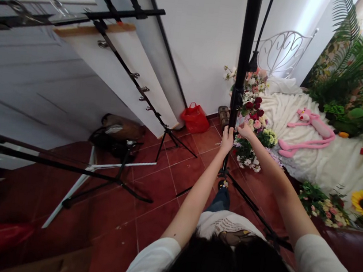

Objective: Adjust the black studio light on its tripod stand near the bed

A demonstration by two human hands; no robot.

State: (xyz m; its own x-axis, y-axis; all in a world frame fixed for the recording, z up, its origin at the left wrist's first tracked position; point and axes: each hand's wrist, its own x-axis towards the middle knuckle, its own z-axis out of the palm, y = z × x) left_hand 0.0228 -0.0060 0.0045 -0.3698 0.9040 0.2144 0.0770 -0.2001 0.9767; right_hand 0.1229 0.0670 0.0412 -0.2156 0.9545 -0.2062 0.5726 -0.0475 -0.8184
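A tall black light stand rises in front of me, its tripod legs spread on the floor by my foot. My left hand is closed round the lower part of its pole, just below a dark collar. To the right of the pole, my right hand is held at nearly the same height with its fingers drawn together. Whatever those fingers pinch, if anything, is too small to make out. A black cable with a plug-like end hangs beside the pole. Flowers lie just behind my right hand.
A bed with a cream blanket and a pink plush toy stands right. Left are a black backdrop stand with clips, a white board and a white metal leg. A red bag sits by the wall.
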